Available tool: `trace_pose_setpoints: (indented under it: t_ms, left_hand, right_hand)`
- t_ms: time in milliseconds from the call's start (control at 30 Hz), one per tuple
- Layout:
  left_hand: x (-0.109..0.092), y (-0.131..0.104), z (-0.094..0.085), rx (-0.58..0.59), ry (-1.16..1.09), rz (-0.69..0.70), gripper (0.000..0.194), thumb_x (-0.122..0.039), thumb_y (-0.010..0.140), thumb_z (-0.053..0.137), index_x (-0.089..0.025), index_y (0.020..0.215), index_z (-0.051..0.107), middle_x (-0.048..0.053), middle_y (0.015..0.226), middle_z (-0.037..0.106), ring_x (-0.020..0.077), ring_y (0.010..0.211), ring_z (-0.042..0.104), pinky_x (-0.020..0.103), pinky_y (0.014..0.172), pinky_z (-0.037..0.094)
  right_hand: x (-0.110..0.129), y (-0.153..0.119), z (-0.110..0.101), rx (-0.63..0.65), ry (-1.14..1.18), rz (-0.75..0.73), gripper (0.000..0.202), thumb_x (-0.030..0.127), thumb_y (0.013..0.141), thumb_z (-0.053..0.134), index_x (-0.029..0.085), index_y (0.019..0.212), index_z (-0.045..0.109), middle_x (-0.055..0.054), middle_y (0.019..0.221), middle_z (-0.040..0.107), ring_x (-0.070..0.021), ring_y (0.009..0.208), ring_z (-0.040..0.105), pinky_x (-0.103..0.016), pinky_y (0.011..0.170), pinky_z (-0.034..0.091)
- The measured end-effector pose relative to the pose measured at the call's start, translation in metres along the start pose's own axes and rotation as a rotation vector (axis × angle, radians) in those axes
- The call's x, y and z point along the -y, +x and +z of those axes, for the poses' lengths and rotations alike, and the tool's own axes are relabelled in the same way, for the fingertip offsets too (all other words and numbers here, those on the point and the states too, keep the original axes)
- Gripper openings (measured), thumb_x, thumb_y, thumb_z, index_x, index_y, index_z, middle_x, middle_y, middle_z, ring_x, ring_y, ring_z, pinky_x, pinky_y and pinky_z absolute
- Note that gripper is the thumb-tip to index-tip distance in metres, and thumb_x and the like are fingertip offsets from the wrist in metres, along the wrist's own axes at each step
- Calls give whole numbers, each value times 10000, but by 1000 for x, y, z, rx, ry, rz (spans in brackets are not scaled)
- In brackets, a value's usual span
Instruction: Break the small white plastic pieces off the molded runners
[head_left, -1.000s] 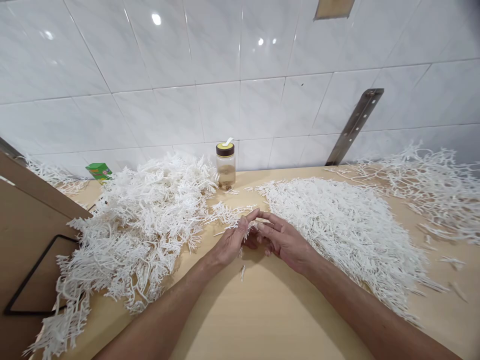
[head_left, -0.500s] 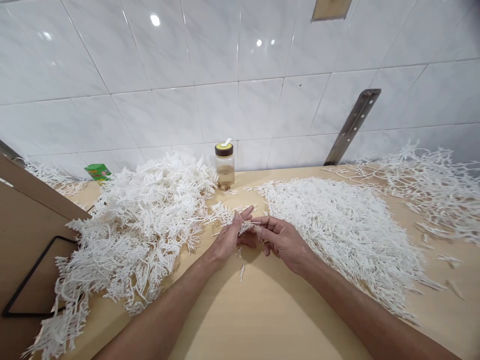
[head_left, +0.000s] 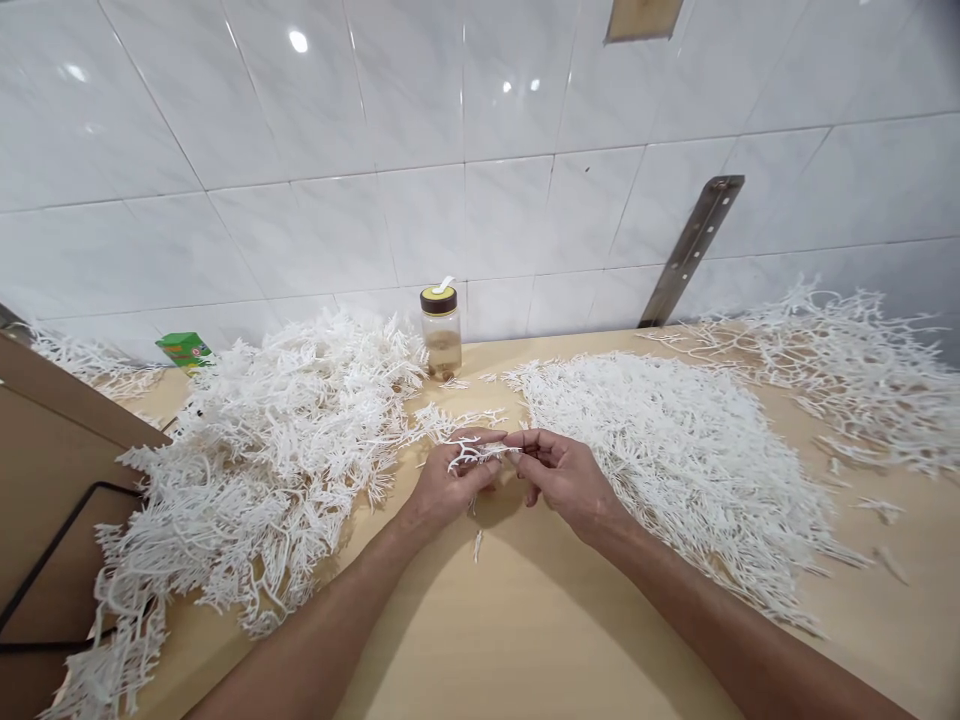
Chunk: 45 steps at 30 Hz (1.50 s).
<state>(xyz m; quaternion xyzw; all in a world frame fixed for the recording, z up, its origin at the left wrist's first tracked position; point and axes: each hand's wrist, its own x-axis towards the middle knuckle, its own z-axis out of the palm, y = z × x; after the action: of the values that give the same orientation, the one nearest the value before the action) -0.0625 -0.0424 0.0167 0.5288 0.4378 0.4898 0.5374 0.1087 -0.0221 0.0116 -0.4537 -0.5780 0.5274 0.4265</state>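
Observation:
A small white branching sprig (head_left: 474, 453) lies across the fingers of my left hand (head_left: 452, 482), its thumb pressed on it. Thumb and forefinger of my right hand (head_left: 561, 478) pinch the sprig's right end, and the two hands nearly meet. To the left is a tall tangled heap of white branched sprigs (head_left: 285, 440). A flatter, denser spread of short white pieces (head_left: 675, 460) lies to the right of my right hand. Behind my hands are loose white bits (head_left: 442, 422), and one small piece (head_left: 478, 546) lies in front.
A clear jar with a dark-rimmed yellow lid (head_left: 441, 335) stands near the tiled wall (head_left: 420, 225). Bare white branched stems (head_left: 847, 370) lie at the far right. A metal bracket (head_left: 694, 250) leans there. At left are a green box (head_left: 184, 350) and a brown panel (head_left: 67, 450).
My left hand's fingers have closed over the sprig, the thumb lowering onto it, and its branches show more plainly. My right hand keeps its pinch. The view has shifted slightly.

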Motion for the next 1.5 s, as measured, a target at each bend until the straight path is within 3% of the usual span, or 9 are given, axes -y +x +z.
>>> trace_pose_setpoints:
  t_ms: [167, 300, 500, 700, 900, 1000, 1133, 1300, 1500]
  left_hand:
    - [7, 3, 4, -218, 151, 59, 326, -440, 762, 719, -138, 883, 733, 87, 906, 687, 116, 551, 559, 222, 437, 435]
    - [12, 3, 3, -278, 273, 112, 287, -433, 777, 698, -148, 748, 719, 65, 802, 688, 123, 569, 572, 208, 449, 425]
    - [10, 4, 3, -221, 274, 40, 344, -439, 782, 673, -151, 597, 642, 6, 523, 599, 105, 473, 527, 213, 469, 410]
    - [8, 3, 4, -154, 119, -66, 412, -515, 785, 669, -146, 609, 615, -4, 493, 573, 69, 398, 455, 192, 404, 335]
    - [6, 4, 0, -108, -58, -180, 408, -514, 768, 692, -140, 630, 609, -2, 508, 571, 52, 368, 407, 183, 348, 220]
    - [5, 5, -2, -84, -84, -194, 407, -513, 747, 715, -140, 630, 600, -2, 533, 581, 53, 391, 438, 176, 350, 229]
    - [2, 5, -2, -47, -63, -197, 396, -496, 728, 734, -135, 632, 603, -9, 503, 564, 46, 379, 431, 168, 351, 222]
    - [2, 3, 2, -15, -5, -170, 358, -474, 742, 725, -124, 742, 651, -8, 468, 579, 42, 323, 379, 174, 340, 230]
    - [4, 2, 5, -92, 80, -114, 365, -493, 746, 713, -143, 696, 621, -21, 420, 550, 60, 316, 396, 184, 347, 272]
  right_hand:
    - [-2, -1, -1, -25, -88, -57, 318, 472, 861, 595, 178, 926, 697, 15, 665, 590, -95, 428, 540, -245, 433, 464]
    - [-2, -1, 0, -40, -112, -85, 298, 465, 857, 598, 180, 886, 677, 24, 659, 562, -90, 429, 525, -247, 438, 482]
    - [-1, -3, 2, -25, -64, -97, 385, 511, 821, 636, 188, 1030, 629, -22, 774, 604, -163, 641, 601, -243, 416, 518]
    - [-5, 1, 0, -7, 8, -61, 363, 544, 876, 570, 186, 899, 626, 27, 676, 560, -90, 450, 535, -234, 418, 490]
    - [-7, 3, 1, -44, 75, -32, 359, 476, 770, 709, 175, 945, 624, 37, 666, 565, -92, 460, 526, -235, 405, 488]
    - [-5, 3, 0, -35, 67, 9, 408, 465, 745, 729, 168, 998, 608, 26, 711, 601, -86, 434, 532, -226, 379, 466]
    - [-4, 3, -2, 50, 26, 58, 331, 471, 801, 669, 162, 915, 640, 30, 649, 589, -80, 394, 540, -193, 352, 389]
    - [1, 3, -1, 37, 117, 77, 274, 423, 772, 690, 163, 850, 649, 30, 635, 583, -74, 417, 532, -186, 365, 387]
    - [7, 1, 0, 102, 147, 101, 303, 451, 753, 701, 156, 789, 644, 13, 682, 594, -65, 443, 521, -195, 397, 421]
